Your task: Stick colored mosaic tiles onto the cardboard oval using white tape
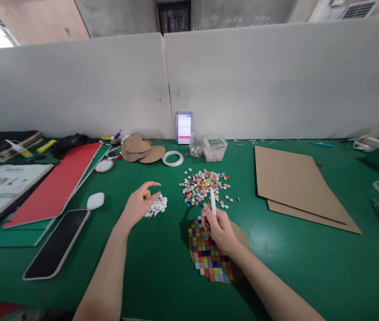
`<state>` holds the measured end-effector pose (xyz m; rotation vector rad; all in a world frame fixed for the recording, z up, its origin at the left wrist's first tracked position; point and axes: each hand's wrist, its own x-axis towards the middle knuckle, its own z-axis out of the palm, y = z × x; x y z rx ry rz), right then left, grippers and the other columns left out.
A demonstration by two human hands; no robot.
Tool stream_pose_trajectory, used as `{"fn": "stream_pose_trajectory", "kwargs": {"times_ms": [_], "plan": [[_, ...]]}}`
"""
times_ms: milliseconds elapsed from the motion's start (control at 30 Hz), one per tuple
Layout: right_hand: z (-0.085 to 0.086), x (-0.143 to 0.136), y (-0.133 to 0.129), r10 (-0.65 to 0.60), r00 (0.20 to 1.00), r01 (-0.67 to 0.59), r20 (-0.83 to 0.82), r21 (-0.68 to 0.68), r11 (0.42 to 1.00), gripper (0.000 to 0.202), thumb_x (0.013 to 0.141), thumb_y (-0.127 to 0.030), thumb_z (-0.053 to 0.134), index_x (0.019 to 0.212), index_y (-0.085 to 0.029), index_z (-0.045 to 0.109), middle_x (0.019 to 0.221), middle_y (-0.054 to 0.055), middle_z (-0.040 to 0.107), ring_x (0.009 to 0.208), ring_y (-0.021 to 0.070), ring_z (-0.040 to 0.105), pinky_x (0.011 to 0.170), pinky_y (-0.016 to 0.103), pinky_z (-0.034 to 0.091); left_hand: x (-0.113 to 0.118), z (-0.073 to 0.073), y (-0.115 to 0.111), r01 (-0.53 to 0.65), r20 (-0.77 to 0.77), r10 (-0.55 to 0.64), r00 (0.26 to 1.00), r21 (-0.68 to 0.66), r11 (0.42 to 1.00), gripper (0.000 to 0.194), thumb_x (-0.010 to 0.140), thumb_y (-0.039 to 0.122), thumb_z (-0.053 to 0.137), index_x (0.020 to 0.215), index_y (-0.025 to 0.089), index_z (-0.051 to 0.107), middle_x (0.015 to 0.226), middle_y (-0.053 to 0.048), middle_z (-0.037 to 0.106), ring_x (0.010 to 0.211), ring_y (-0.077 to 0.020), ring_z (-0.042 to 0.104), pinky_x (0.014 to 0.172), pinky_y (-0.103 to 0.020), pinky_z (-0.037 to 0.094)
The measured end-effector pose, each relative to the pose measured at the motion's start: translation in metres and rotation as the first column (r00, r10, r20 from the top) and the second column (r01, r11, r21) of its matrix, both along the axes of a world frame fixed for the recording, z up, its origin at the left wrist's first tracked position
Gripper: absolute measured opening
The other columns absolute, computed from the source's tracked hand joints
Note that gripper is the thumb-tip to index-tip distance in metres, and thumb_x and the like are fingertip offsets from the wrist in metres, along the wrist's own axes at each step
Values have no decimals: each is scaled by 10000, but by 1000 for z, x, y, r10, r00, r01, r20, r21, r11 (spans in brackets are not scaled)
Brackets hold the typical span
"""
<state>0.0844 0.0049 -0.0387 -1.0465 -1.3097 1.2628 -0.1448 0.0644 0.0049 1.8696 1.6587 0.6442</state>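
Note:
My left hand [139,203] hovers beside a small pile of white chips [158,206]. Its thumb and forefinger are apart, with nothing visible between them. A slim white pen-like tool [213,201] stands up out of my right hand [221,228], whose fingers close round it; the tool's lower end is hidden. Beneath that hand lies a round cardboard disc [243,234], partly covered by rows of colourful square mosaic tiles [209,261]. Just beyond it, loose mosaic tiles [201,183] are heaped on the green table.
Cardboard sheets [296,183] lie to the right. At the back are a clear plastic box [215,148], a small jar [196,146], a propped phone [184,128], a white ring [172,158] and cardboard pieces [152,154]. Leftward lie a black-screened phone [57,245] and red board [57,185].

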Motion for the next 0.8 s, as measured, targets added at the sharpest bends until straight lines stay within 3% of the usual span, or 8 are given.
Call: {"fn": "stream_pose_trajectory", "kwargs": {"times_ms": [133,333,533,800], "plan": [[-1,1,0,-4,1000,4,7,9,1000,403,897,-418,361,560,-197,377,470,-39,384,417,82,344,410,216,288,-1,-2,1,0,3,0,1000,84,996,362,794,351,484,1136,233,492,546,74,304,504,-108,378,539,-197,304],[0,-1,0,-1,1000,1,-2,-9,1000,399,892,-424,368,564,-199,368,472,-42,381,417,81,338,406,212,283,0,-2,0,-44,-29,45,999,13,999,300,804,410,466,1016,220,560,471,82,221,424,-106,283,455,-201,218],[0,0,0,6,1000,-6,-4,1,1000,398,894,-423,364,566,-198,375,474,-40,386,418,85,342,408,213,284,1,-1,0,0,-25,0,1000,6,1000,440,747,344,539,1175,264,477,580,72,289,489,-101,363,498,-187,280],[-2,0,-1,3,1000,-3,0,3,1000,376,903,-389,360,580,-197,377,494,-41,376,431,85,328,414,213,278,1,-1,0,-43,27,44,999,-52,998,322,855,426,364,1070,255,532,489,67,292,427,-112,323,444,-206,236]]}}
